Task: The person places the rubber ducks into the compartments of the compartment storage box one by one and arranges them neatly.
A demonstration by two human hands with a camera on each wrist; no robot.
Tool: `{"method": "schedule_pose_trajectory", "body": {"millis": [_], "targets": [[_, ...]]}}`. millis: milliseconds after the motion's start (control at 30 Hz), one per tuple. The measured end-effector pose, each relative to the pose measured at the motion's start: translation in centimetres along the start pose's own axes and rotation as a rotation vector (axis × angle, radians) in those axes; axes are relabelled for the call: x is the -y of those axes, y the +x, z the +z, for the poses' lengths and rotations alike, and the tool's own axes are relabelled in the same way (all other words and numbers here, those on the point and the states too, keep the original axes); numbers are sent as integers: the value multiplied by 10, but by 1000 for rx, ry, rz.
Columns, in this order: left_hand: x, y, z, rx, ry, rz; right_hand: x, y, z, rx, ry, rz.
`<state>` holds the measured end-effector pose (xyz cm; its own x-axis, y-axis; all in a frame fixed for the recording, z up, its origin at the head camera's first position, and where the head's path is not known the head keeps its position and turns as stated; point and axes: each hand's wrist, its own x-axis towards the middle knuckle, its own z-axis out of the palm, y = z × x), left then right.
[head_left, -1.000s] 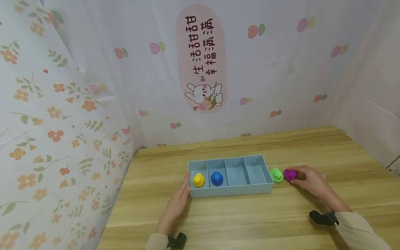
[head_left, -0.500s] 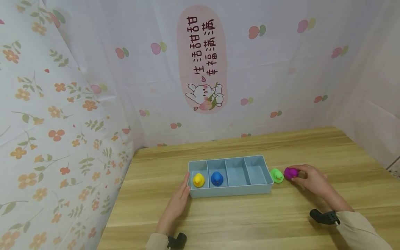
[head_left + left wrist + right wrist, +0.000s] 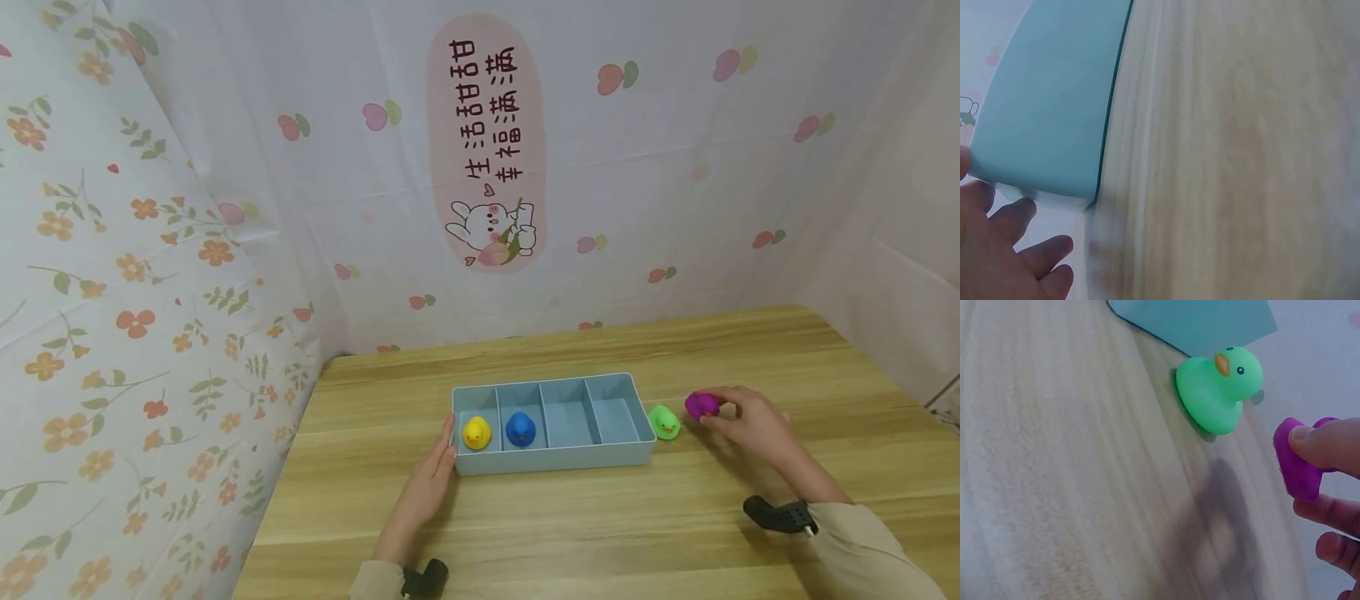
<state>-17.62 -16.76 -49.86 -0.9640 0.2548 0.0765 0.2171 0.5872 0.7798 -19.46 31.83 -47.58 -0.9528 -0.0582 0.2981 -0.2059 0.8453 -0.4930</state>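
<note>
My right hand [image 3: 753, 425] pinches a purple duck [image 3: 702, 406] between thumb and fingers. In the right wrist view the purple duck [image 3: 1300, 462] is raised off the table, beside a green duck [image 3: 1210, 394]. That green duck [image 3: 664, 422] sits on the table at the right end of a blue-grey box [image 3: 555, 458] with several compartments. The leftmost compartment holds a yellow duck [image 3: 476, 432], and the one beside it a blue duck [image 3: 521, 428]. My left hand [image 3: 423, 487] touches the box's left end; in the left wrist view its fingers [image 3: 1015, 215] are loosely spread at the box [image 3: 1047, 100].
The wooden table [image 3: 555, 533] extends around the box on all sides. Behind it hangs a printed curtain [image 3: 337, 208], and a flowered cloth [image 3: 150, 333] hangs along the left.
My right hand has raised the purple duck from beside the green one, moving slightly away and to the right. My left hand and the box have stayed in place.
</note>
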Motion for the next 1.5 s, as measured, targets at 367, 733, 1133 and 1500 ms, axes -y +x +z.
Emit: {"method": "schedule_pose_trajectory", "body": {"millis": [367,733,1133,1500], "targets": [[-1,0,-1,-3,-10,2,6,4,-2,6,-4,20],[-4,2,-2,0,-17,5,20,12,-4,-24,-6,1],[-2,2,-2,1,-11,10,35,21,-3,-28,-8,-51],[-4,0,0,6,-11,-12,52,24,2,-3,31,-40]]}}
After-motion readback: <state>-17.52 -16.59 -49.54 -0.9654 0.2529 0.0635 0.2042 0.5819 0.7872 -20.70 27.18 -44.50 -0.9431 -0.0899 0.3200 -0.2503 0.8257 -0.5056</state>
